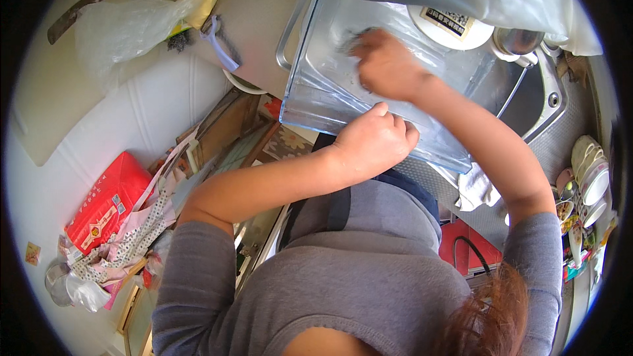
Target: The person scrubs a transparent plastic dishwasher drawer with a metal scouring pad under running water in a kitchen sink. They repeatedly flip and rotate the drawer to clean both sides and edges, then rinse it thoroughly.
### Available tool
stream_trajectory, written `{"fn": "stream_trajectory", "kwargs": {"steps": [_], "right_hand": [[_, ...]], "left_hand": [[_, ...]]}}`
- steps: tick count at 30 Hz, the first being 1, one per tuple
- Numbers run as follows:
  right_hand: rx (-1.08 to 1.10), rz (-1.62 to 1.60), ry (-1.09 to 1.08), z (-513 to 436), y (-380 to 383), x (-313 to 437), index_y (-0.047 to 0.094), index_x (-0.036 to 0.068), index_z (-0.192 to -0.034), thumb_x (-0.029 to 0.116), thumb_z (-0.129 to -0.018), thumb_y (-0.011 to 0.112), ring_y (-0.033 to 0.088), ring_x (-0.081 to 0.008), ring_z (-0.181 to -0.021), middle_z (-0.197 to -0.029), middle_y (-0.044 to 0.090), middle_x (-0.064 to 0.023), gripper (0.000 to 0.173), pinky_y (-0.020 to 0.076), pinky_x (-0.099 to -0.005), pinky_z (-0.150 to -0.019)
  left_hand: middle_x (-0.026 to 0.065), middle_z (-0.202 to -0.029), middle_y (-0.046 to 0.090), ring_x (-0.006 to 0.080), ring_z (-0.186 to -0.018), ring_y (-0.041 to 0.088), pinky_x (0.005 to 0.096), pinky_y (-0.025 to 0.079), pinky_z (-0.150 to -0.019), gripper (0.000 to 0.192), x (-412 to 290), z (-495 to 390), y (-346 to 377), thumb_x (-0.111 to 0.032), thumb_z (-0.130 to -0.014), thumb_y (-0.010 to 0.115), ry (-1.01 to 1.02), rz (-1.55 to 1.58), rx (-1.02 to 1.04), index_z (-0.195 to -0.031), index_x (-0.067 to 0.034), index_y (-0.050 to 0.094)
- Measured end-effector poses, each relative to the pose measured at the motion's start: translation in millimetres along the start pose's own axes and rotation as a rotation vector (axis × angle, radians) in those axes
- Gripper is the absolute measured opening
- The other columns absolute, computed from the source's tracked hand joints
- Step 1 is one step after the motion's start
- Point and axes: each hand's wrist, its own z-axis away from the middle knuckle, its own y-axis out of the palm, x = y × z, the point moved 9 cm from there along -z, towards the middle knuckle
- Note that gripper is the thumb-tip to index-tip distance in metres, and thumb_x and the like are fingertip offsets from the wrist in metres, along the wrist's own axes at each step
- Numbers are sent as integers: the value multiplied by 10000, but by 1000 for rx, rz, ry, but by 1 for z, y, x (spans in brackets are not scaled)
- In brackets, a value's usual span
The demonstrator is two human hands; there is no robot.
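A large clear plastic bin, like a refrigerator drawer [321, 99], lies tilted over the metal sink and counter. My left hand [377, 143] grips its near wall, fingers curled over the rim. Inside the bin, my right hand [390, 66] presses a dark scouring pad [353, 43], perhaps steel wool, against the bottom; hand and pad are blurred. Small pale spots, perhaps suds, dot the plastic. Beyond my right hand is a white round lid-like object [450, 29] with a printed label.
The metal sink [534, 104] lies at the right, with stacked bowls [591, 173] beyond. A purple peeler [217, 47] and a plastic bag [128, 29] rest at the upper left. A red package [106, 202] stands lower left; a white cloth [475, 189] hangs near the bin.
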Motion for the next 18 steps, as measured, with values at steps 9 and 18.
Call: {"fn": "stream_trajectory", "kwargs": {"steps": [9,18], "right_hand": [[-596,-291,605,79,-14,-139,704,53,-1149,87,-861,666,686,-380,-952,-1062,715,-181,292,541,-470,-885],[-262,-409,-257,3,-11,44,645,158,-1349,131,-895,604,509,-272,-1306,-1386,548,-75,456,432,-395,-1077]], "left_hand": [[19,-688,593,166,-656,629,309,491,-764,172,-2,-1,1,-147,-764,661,-8,-35,20,-924,-85,657],[16,-723,598,163,-671,619,307,469,-721,181,-3,-1,2,-144,-757,657,14,-37,6,-931,-97,662]]}}
